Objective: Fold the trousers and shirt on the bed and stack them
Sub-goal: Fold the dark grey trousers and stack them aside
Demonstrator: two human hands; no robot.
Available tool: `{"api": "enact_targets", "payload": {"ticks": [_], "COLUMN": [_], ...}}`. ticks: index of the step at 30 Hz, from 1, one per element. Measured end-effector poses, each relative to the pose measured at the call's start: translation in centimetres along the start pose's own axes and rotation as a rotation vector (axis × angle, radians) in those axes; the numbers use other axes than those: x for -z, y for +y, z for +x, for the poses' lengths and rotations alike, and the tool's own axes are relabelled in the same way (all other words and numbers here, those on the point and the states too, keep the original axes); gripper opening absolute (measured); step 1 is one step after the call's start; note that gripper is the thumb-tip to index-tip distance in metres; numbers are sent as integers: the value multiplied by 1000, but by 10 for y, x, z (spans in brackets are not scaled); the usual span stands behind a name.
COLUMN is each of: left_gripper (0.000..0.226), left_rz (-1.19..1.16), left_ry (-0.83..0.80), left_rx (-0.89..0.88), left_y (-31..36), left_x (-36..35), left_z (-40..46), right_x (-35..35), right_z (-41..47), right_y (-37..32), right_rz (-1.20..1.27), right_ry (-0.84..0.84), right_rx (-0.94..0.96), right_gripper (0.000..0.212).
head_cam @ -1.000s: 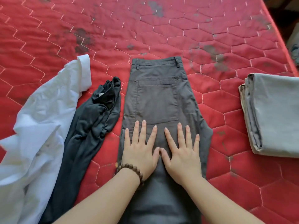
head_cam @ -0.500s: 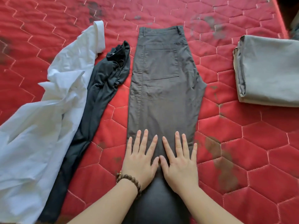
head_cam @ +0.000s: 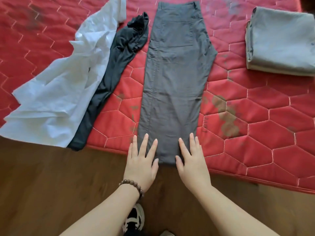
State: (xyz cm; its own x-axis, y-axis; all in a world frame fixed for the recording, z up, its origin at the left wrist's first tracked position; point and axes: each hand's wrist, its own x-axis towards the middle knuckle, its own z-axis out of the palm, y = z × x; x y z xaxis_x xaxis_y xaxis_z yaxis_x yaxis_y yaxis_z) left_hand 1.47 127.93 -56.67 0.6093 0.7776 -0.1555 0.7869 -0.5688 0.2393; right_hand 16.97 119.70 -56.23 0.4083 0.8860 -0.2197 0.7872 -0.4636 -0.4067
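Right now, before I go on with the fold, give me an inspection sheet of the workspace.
Surface: red quilted mattress, with dark stains in places.
Job's things: grey trousers laid flat lengthwise, waistband at the far end, hem at the near edge; white shirt crumpled on the left, unfolded.
Clutter: dark garment bunched between shirt and trousers; folded grey cloth on the far right.
Grippers: left hand and right hand lie flat, fingers straight, on the trouser hem.
Cables: nothing seen.
Surroundings: brown wooden floor; a shoe below the left arm.
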Motion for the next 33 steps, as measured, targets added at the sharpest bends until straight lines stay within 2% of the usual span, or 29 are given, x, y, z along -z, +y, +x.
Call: {"api": "enact_targets", "payload": {"ticks": [3, 6, 9, 12, 14, 16, 19, 24, 26, 29, 31, 33], "left_gripper": [46, 33, 34, 39, 46, 54, 63, 33, 40, 53, 53, 45], "left_rz": [-248, -495, -634, -698, -748, -750, -726, -809, -823, -957, -1078, -1111], "left_ry": [126, 180, 155, 134, 76, -1, -64, -113, -140, -183, -192, -185], "left_rx": [54, 218, 331, 448, 564, 603, 562, 455, 410, 356, 308, 231], "left_y": [0, -1, -4, -8, -10, -11, -12, -8, -7, -4, 0, 2], "left_x": [3, 14, 23, 26, 28, 31, 45, 94, 120, 163, 192, 215], "left_z": [-5, 0, 4, -1, -5, -11, -21, -32, -29, -9, 14, 43], "right_x": [9, 17, 25, 27, 28, 31, 47, 97, 123, 165, 192, 216], "right_z": [-3, 0, 1, -11, -21, -31, -43, -59, -62, -52, -34, -9], "right_y": [-13, -17, -11, -4, -2, 0, 1, -13, -20, -26, -28, -27], "right_rz": [321, 525, 685, 716, 705, 682, 684, 731, 769, 992, 1112, 1092], "right_ry": [111, 138, 121, 59, 2, -60, -82, -75, -100, -190, -243, -290], "right_rx": [-171, -349, -509, -600, -639, -641, -626, -558, -517, -430, -364, -295], "right_gripper": [60, 62, 44, 29, 23, 19, 13, 12, 20, 44, 51, 50]}}
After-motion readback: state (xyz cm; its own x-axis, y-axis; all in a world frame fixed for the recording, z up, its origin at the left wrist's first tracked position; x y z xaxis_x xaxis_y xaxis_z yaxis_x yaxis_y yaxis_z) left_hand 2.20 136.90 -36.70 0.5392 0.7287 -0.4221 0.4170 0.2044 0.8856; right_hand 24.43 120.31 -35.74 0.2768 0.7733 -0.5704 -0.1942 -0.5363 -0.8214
